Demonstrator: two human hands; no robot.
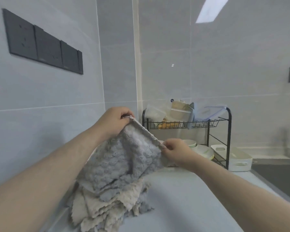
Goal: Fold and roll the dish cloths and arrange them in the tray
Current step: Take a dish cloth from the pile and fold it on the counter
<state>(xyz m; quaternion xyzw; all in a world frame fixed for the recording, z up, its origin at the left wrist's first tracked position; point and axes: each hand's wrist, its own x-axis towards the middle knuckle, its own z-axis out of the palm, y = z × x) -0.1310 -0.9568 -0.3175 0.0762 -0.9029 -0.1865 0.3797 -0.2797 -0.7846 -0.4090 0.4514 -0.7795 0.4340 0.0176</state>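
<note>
A fluffy grey dish cloth (124,158) hangs in the air above the counter, stretched by its top edge. My left hand (114,122) pinches the upper left corner of that edge. My right hand (176,150) pinches the lower right corner, so the edge slopes down to the right. Under the held cloth lies a heap of several grey and beige dish cloths (107,208) on the counter. A white tray (238,158) with handle slots stands on the counter to the right of the rack; its inside is partly hidden.
A black wire rack (208,124) with containers and white bowls stands against the back wall. A dark sink (279,173) lies at the far right. Dark wall sockets (43,42) sit on the left wall. The pale counter (182,198) runs forward between my arms.
</note>
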